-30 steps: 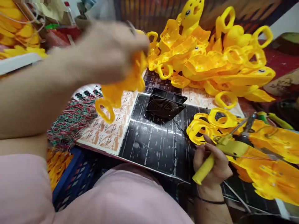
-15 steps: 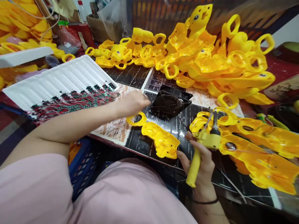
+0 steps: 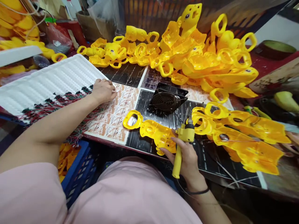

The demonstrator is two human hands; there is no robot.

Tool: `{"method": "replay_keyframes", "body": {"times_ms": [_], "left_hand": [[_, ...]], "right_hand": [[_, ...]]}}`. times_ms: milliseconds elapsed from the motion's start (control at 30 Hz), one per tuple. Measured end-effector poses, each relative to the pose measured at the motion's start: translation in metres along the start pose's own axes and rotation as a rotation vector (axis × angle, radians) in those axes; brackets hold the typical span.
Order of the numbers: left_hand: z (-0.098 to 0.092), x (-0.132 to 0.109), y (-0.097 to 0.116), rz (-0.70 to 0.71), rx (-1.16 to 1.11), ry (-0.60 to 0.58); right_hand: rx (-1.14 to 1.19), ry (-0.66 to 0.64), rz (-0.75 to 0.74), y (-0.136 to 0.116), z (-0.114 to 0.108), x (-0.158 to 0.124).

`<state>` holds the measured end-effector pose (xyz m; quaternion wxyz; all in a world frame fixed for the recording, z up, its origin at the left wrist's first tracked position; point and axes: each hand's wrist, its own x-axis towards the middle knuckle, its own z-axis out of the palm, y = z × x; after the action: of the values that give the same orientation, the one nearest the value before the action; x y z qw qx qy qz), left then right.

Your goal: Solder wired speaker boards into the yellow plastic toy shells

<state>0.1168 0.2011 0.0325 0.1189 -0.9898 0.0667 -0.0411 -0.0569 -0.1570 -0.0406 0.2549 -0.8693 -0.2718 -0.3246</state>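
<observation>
Left hand (image 3: 102,90) reached the wires (image 3: 58,102); yellow-handled soldering iron (image 3: 186,134) upright.

A dark slatted panel (image 3: 151,14) backs the worktable (image 3: 127,74), with a pale wall (image 3: 280,28) at right

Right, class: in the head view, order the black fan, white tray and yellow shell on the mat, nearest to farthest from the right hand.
1. Yellow shell: at the fingertips of the right hand holding the soldering iron.
2. Black fan: beyond it, mid-table.
3. White tray: far left.
</observation>
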Motion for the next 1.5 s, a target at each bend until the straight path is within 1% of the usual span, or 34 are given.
{"method": "replay_keyframes", "body": {"times_ms": [100,167,233,333,367,433,500,567,633,667,767,800,833,900,933,1000,1033,1067,1100,1133,1200,1233,1267,1300,1333,1367,1433,1500], "left_hand": [[0.001,0.001,-0.004,-0.01,-0.092,0.039],[-0.004,0.002,-0.015,-0.046,-0.153,0.087],[-0.014,0.004,-0.032,-0.131,-0.261,0.21],[-0.03,0.011,-0.062,-0.331,-0.475,0.466],[-0.034,0.015,-0.069,-0.375,-0.528,0.535],[-0.037,0.024,-0.077,-0.394,-0.585,0.624],[-0.035,0.034,-0.074,-0.367,-0.632,0.684],[-0.029,0.041,-0.065,-0.389,-0.672,0.721],[-0.02,0.042,-0.054,-0.391,-0.663,0.746],[-0.015,0.04,-0.049,-0.344,-0.635,0.745],[-0.003,0.031,-0.039,-0.095,-0.534,0.714],[-0.001,0.029,-0.036,-0.04,-0.524,0.716],[-0.001,0.028,-0.034,-0.025,-0.541,0.75],[-0.009,0.028,-0.029,-0.076,-0.665,0.855],[-0.016,0.027,-0.025,-0.1,-0.764,0.899],[-0.038,0.02,-0.014,-0.103,-0.996,0.955],[-0.051,0.013,-0.007,-0.071,-1.098,0.955],[-0.065,0.006,0.001,-0.025,-1.182,0.93],[-0.078,-0.003,0.01,0.028,-1.246,0.87],[-0.089,-0.012,0.02,0.082,-1.288,0.739],[-0.104,-0.025,0.045,0.198,-1.312,0.324],[-0.107,-0.03,0.058,0.245,-1.303,0.105],[-0.106,-0.032,0.072,0.279,-1.29,-0.087],[-0.104,-0.034,0.086,0.296,-1.282,-0.237],[-0.099,-0.034,0.099,0.298,-1.282,-0.346],[-0.093,-0.034,0.111,0.291,-1.29,-0.426],[-0.081,-0.033,0.13,0.29,-1.331,-0.529],[-0.071,-0.032,0.142,0.317,-1.385,-0.598]], "right_hand": [[0.029,-0.028,0.01,-0.001,0.001,-0.005],[0.037,-0.036,0.014,-0.002,0.002,-0.006],[0.024,-0.023,0.003,-0.001,0.004,-0.005],[0.004,0.016,-0.003,0.004,0.003,-0.003],[0.003,0.027,-0.002,0.006,0.003,-0.002],[0.008,0.041,0.004,0.01,0.003,-0.002],[0.024,0.042,0.004,0.011,0.004,-0.003],[0.042,0.032,0.015,0.01,0.006,-0.003],[0.049,0.023,0.035,0.009,0.008,-0.002],[0.048,0.024,0.043,0.008,0.008,-0.001],[0.036,0.032,0.046,0.007,0.008,0.001],[0.033,0.03,0.042,0.006,0.008,0.002],[0.029,0.025,0.041,0.007,0.008,0.002],[0.021,0.022,0.038,0.008,0.007,0.002],[0.021,0.028,0.039,0.009,0.006,0.002],[0.04,0.055,0.05,0.01,0.004,0.003],[0.055,0.073,0.06,0.011,0.002,0.004],[0.07,0.091,0.072,0.012,0.001,0.006],[0.084,0.111,0.089,0.011,0.0,0.009],[0.098,0.13,0.103,0.01,-0.001,0.013],[0.138,0.169,0.113,0.005,-0.004,0.024],[0.164,0.184,0.106,0.002,-0.005,0.03],[0.188,0.193,0.089,-0.002,-0.006,0.036],[0.205,0.194,0.066,-0.005,-0.006,0.041],[0.211,0.187,0.037,-0.008,-0.006,0.046],[0.204,0.175,0.008,-0.009,-0.006,0.05],[0.169,0.14,-0.062,-0.009,-0.004,0.054],[0.123,0.112,-0.126,-0.006,-0.003,0.054]]}}
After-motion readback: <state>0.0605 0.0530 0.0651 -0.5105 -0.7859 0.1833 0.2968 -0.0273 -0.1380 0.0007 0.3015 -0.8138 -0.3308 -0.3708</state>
